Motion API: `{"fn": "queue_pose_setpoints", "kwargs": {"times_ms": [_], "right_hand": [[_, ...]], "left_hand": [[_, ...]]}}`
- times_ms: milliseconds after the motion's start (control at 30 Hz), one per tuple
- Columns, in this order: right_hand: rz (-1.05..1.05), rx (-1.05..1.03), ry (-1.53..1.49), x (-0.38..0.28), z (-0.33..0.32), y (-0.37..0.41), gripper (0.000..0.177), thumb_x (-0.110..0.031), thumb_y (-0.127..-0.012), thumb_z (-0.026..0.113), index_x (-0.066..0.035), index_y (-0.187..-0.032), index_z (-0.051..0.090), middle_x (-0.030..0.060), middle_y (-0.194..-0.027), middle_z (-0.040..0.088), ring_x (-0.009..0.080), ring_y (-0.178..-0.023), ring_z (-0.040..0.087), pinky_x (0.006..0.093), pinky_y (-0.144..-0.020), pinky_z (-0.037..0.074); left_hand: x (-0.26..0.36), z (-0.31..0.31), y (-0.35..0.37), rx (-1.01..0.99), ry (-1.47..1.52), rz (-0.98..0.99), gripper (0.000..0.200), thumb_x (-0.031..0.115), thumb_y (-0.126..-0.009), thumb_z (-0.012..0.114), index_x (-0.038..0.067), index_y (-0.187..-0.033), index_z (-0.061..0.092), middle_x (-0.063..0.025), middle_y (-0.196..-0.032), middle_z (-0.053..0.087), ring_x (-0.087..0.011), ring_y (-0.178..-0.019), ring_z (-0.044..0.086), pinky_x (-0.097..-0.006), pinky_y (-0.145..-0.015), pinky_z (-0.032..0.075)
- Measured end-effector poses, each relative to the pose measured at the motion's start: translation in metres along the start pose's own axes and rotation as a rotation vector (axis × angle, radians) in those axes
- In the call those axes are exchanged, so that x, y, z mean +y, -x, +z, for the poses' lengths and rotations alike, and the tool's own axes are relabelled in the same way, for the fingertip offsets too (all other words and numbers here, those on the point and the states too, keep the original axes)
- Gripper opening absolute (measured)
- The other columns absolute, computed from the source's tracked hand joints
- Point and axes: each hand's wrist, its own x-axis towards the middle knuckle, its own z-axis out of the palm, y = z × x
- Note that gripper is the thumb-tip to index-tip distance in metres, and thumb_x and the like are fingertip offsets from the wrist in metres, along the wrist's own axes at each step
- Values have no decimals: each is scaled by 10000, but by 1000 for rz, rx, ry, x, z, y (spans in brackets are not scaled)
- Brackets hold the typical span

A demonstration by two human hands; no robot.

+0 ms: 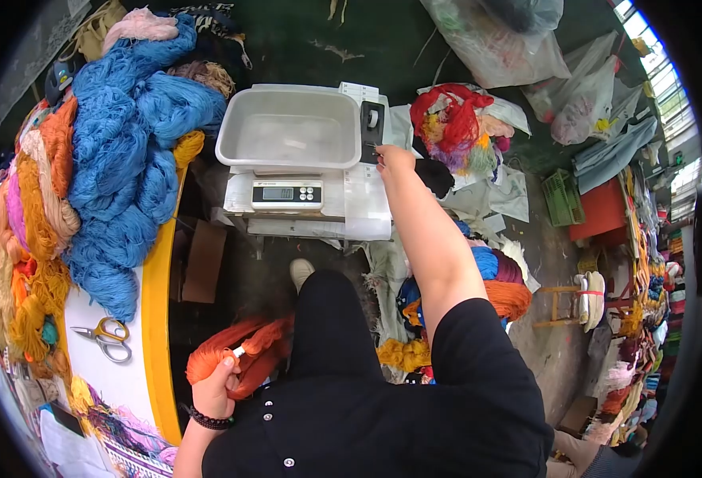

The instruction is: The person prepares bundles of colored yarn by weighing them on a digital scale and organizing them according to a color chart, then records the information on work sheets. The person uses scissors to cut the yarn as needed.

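Low at my left side, my left hand (215, 392) is closed round a skein of orange-red yarn (265, 350). A small white piece (238, 351) sticks out from the yarn above my thumb. My right arm reaches forward, and my right hand (397, 160) is at the near end of a black tape dispenser (372, 131) with a pale roll. Its fingertips are pinched together there; what is between them is too small to make out. Left of the dispenser, a translucent plastic tub (287, 156) rests on a digital scale (287, 193), whose grey display is lit.
Blue yarn (116, 159) is heaped on the white, yellow-edged table (160, 350) at left, with scissors (108, 338) near its edge. Red and mixed yarn (454, 115) lies beyond my right hand. A green crate (563, 197) stands farther right. More yarn bundles (502, 279) lie beside my right arm.
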Motion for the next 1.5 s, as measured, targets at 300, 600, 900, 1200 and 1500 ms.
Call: {"fn": "queue_pose_setpoints", "kwargs": {"times_ms": [300, 600, 900, 1200, 1500], "right_hand": [[-61, 53, -1, 13, 5, -11, 162, 12, -712, 706, -15, -827, 596, 90, -787, 599, 210, -681, 560, 373, -615, 457], [-94, 179, 286, 38, -8, 6, 304, -117, -665, 781, 24, -900, 649, 149, -983, 656, 291, -861, 617, 383, -782, 479], [-191, -1229, 60, 72, -60, 344, 107, -38, -815, 651, -11, -912, 688, 71, -1151, 572, 139, -1016, 548, 277, -890, 426], [-222, -1279, 107, 96, -59, 400, 120, -56, -805, 685, -18, -918, 674, 68, -1180, 535, 93, -930, 523, 256, -834, 429], [-1550, -1093, 542, 88, -73, 418, 320, -67, -743, 710, -81, -1047, 614, 71, -994, 627, 268, -969, 591, 383, -920, 420]], "left_hand": [[0, -1, 2, -29, 1, -6, 68, 99, -880, 594, 38, -906, 612, -14, -708, 591, -45, -501, 424, -197, -478, 308], [14, 8, 1, 38, 66, 50, 75, 125, -884, 596, 57, -855, 590, 4, -684, 550, -49, -512, 396, -203, -482, 300], [35, 18, 22, -104, 132, 103, 89, 113, -878, 598, 37, -923, 605, 1, -715, 569, -28, -516, 410, -177, -474, 300], [23, 11, 51, -94, 127, 119, 121, 119, -864, 628, 40, -956, 630, -6, -748, 596, -39, -547, 453, -174, -505, 340], [27, 2, 76, -182, 97, 116, 110, 102, -848, 645, 35, -933, 633, -11, -770, 608, -51, -603, 495, -192, -539, 376]]}}
